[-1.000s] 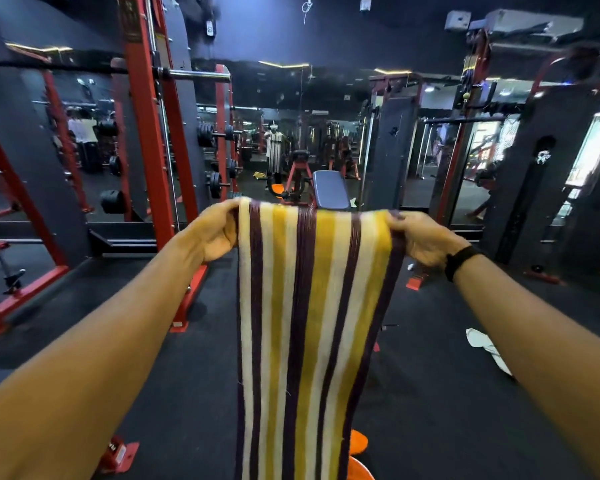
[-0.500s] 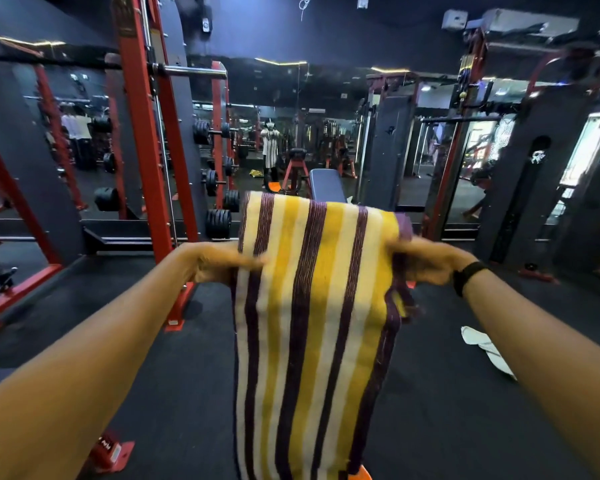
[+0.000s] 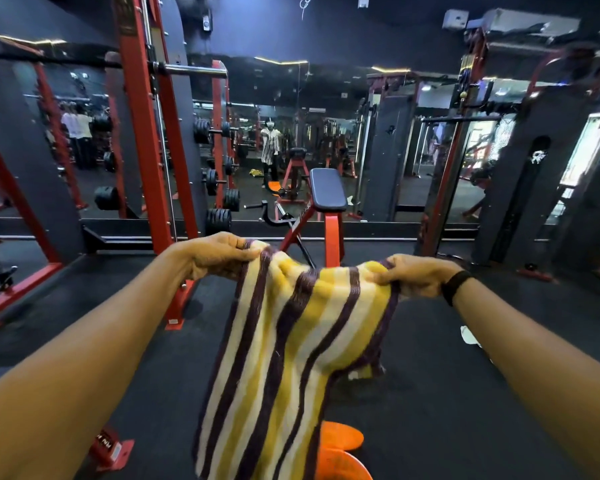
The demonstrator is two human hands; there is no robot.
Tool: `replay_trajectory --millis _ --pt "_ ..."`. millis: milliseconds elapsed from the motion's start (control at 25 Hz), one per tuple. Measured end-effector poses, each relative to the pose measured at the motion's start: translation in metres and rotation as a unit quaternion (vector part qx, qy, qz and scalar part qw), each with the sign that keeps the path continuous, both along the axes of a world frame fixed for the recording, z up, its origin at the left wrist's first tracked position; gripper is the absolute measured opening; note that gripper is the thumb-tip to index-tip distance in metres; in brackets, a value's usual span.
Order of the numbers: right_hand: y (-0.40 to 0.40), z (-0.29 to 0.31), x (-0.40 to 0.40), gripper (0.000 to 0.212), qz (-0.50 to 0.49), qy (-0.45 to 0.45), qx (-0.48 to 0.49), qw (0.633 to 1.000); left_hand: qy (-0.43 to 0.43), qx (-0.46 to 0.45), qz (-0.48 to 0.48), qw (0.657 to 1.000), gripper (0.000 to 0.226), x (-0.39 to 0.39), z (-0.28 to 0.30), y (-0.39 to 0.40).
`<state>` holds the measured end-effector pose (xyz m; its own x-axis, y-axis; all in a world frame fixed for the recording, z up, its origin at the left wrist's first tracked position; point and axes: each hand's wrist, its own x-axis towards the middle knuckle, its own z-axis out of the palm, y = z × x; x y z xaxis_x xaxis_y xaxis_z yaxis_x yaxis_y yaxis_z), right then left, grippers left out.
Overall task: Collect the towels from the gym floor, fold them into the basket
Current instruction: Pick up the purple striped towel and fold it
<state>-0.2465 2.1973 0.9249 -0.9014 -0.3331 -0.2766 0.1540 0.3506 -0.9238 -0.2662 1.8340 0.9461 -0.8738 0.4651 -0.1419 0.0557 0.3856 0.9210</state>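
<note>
- My left hand (image 3: 219, 256) pinches the top left corner of the striped towel (image 3: 291, 358), fingers curled over the bunched edge.
- My right hand (image 3: 416, 277), with a black wristband (image 3: 456, 287), grips the top right corner the same way.
- The towel hangs between the two hands at the centre of view, sagging in the middle, its yellow, cream and dark purple stripes running down toward 6 o'clock.
- An orange object (image 3: 340, 448) lies on the dark floor (image 3: 447, 393) at about 5 o'clock, partly hidden by the towel's lower end.
- A white cloth (image 3: 470, 336) lies on the floor at 3 o'clock.
- A padded bench (image 3: 326, 190) on a red frame stands at 12 o'clock, just beyond the towel.
- A red rack upright (image 3: 146, 150) rises at 10 o'clock.
</note>
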Motion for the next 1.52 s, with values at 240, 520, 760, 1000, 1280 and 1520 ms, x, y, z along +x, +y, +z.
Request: replay_trajectory --millis 240,520,760,1000,1280,1520 --pt "0.004 0.016 -0.002 0.062 0.010 0.038 -0.134 0.990 -0.001 0.165 0.069 0.984 0.029 -0.004 0.010 -0.009" --pt "-0.002 0.014 -0.005 0.046 -0.049 0.102 -0.236 0.965 0.000 0.207 0.105 0.973 0.019 0.011 0.015 -0.002" --pt "-0.025 0.009 0.002 0.029 -0.080 0.086 -0.132 0.984 0.017 0.218 0.148 0.964 0.024 0.010 0.012 0.002" --pt "-0.021 0.026 -0.002 0.047 -0.091 0.110 -0.126 0.982 0.063 0.143 0.142 0.977 0.022 0.017 0.024 -0.005" --pt "-0.016 0.045 -0.002 0.018 -0.198 0.164 -0.210 0.943 0.096 0.255 0.207 0.939 0.015 0.009 0.028 0.002" --pt "-0.013 0.057 0.003 0.012 -0.215 0.237 -0.206 0.925 0.110 0.294 0.232 0.921 0.016 0.003 0.034 0.013"
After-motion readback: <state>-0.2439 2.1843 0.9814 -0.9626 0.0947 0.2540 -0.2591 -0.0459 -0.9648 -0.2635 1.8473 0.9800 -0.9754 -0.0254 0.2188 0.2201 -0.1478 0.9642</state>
